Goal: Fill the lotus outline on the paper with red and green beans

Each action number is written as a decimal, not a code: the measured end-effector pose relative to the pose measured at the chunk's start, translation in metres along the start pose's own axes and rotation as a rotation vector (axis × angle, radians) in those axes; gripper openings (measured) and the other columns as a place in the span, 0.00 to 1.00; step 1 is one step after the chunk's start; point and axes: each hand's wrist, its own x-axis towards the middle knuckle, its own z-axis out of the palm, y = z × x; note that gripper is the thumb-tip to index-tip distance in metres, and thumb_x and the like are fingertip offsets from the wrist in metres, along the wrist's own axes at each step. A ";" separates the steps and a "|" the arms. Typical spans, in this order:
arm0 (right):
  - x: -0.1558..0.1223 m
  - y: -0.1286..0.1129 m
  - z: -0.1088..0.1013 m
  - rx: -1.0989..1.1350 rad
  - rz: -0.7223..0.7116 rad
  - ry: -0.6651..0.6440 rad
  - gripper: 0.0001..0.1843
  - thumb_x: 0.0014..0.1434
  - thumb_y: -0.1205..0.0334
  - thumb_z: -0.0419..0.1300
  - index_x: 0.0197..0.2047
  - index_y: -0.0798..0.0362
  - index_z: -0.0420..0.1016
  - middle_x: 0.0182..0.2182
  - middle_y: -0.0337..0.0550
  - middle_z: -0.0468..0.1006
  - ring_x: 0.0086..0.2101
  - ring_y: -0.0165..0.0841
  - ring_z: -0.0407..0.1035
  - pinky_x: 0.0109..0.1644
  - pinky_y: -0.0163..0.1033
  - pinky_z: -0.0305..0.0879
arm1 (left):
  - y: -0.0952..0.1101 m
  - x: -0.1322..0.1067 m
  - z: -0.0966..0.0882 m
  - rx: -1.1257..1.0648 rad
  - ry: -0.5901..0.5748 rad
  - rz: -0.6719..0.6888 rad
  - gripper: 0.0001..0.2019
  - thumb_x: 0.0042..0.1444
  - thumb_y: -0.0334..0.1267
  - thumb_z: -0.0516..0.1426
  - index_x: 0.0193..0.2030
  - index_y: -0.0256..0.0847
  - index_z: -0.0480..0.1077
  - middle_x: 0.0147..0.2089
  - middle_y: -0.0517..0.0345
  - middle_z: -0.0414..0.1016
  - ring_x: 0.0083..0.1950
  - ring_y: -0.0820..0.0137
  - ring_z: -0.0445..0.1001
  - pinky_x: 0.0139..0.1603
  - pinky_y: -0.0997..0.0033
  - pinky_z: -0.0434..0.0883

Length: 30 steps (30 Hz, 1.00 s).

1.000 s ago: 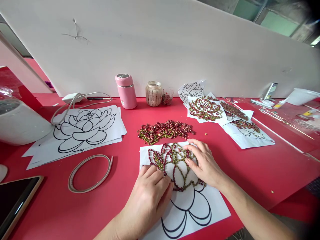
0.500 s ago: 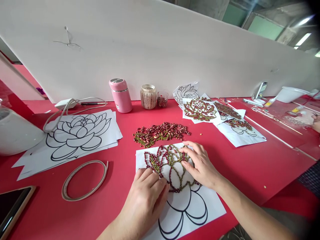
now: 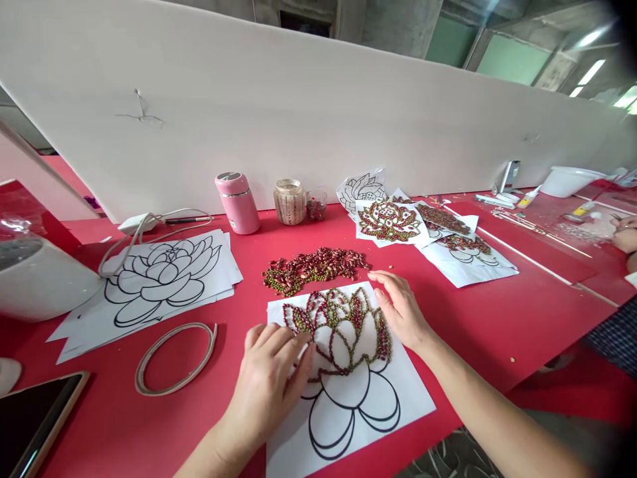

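A white sheet with a black-outlined lotus (image 3: 340,388) lies in front of me; red beans and green beans line its upper petals. My left hand (image 3: 271,368) is over the sheet's left part, fingers loosely bent and thumb apart, with nothing visible in it. My right hand (image 3: 402,311) is beside the sheet's upper right edge, fingers stretched out and holding nothing I can see. Just beyond the sheet lies a loose pile of red and green beans (image 3: 318,267).
At the left are printed lotus sheets (image 3: 164,282), a coil of pale strip (image 3: 144,378), a phone (image 3: 44,425) and a white container (image 3: 40,282). A pink flask (image 3: 237,206) and glass jar (image 3: 289,202) stand at the back. Bean-covered lotus pictures (image 3: 391,222) lie right. Another person's hand (image 3: 626,232) shows far right.
My right hand has moved off the bean-covered petals to the sheet's right edge. My left hand has lifted and its fingers have loosened. The camera view has shifted slightly.
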 end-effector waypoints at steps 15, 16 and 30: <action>-0.012 0.021 -0.008 -0.050 -0.159 -0.140 0.25 0.62 0.63 0.42 0.62 0.52 0.47 0.48 0.47 0.72 0.50 0.36 0.63 0.51 0.48 0.64 | -0.031 -0.019 -0.018 0.475 -0.316 -0.237 0.18 0.59 0.38 0.42 0.53 0.46 0.63 0.57 0.47 0.57 0.52 0.56 0.57 0.49 0.48 0.55; -0.013 0.022 -0.007 -0.053 -0.169 -0.149 0.25 0.62 0.63 0.42 0.62 0.51 0.47 0.48 0.46 0.72 0.51 0.37 0.63 0.51 0.48 0.64 | -0.030 -0.017 -0.017 0.473 -0.325 -0.231 0.18 0.59 0.37 0.42 0.52 0.46 0.64 0.57 0.47 0.58 0.52 0.57 0.57 0.49 0.48 0.55; -0.018 0.015 -0.004 -0.070 -0.210 -0.199 0.23 0.61 0.64 0.43 0.60 0.51 0.50 0.47 0.45 0.74 0.51 0.37 0.62 0.50 0.50 0.63 | -0.031 -0.026 -0.024 0.446 -0.331 -0.230 0.17 0.56 0.35 0.43 0.49 0.46 0.66 0.54 0.50 0.62 0.53 0.56 0.56 0.49 0.47 0.53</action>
